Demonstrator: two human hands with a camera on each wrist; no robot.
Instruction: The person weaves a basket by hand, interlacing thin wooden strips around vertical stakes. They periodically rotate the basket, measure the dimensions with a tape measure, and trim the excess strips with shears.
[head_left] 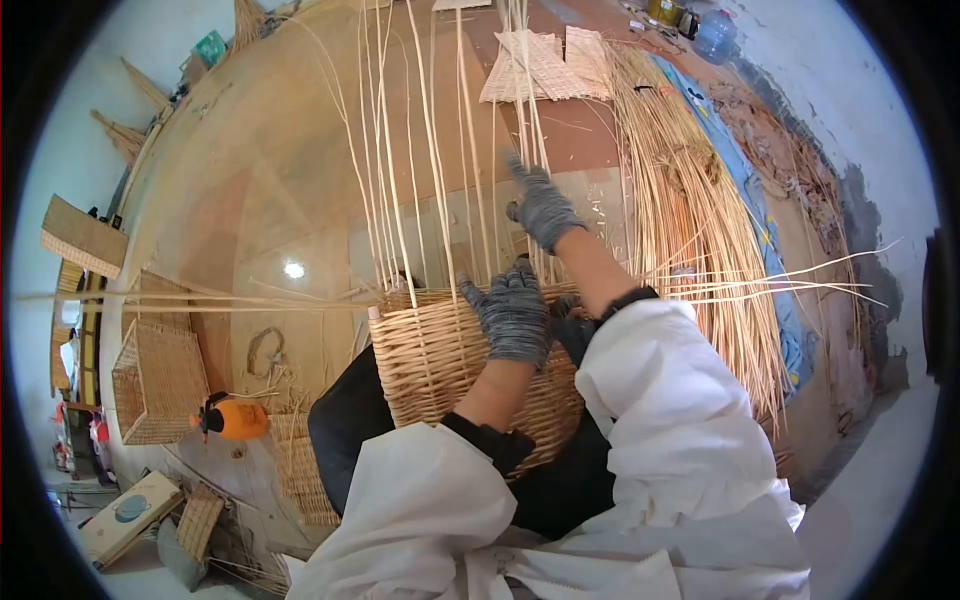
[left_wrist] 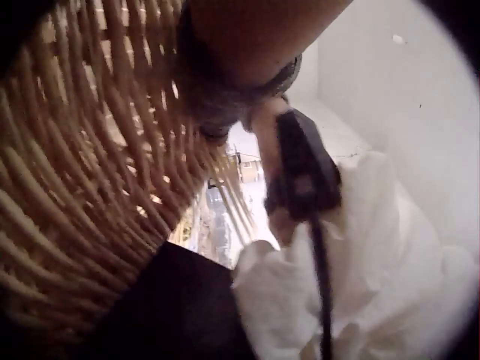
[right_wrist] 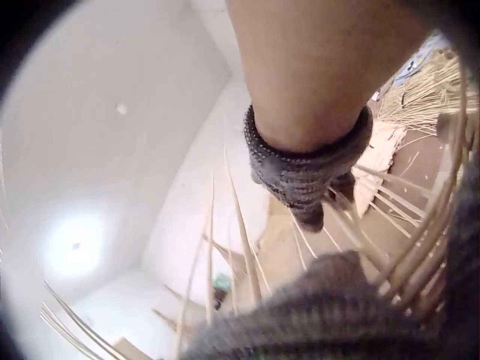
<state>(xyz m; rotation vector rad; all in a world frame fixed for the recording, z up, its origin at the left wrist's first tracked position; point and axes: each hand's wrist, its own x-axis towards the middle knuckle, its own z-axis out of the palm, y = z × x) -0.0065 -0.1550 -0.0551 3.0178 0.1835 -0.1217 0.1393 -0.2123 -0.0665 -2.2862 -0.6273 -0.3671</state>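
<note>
Gripping the basket (head_left: pixel 440 350) rim, left hand (head_left: pixel 512 312) hides it; right hand (head_left: pixel 543 208) seemingly pinches stakes (head_left: pixel 525 120).

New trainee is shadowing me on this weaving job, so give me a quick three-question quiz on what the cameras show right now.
1. True or false: both hands wear grey knit gloves.
2. Which hand rests on the rim of the half-woven basket? A) left hand B) right hand
3. Fill in: the right hand reaches up among the upright ____ rising from the basket.

Key:
1. True.
2. A; its fingers curl over the rim, while the right hand is raised above it.
3. Stakes; whether it pinches one cannot be told.
</note>
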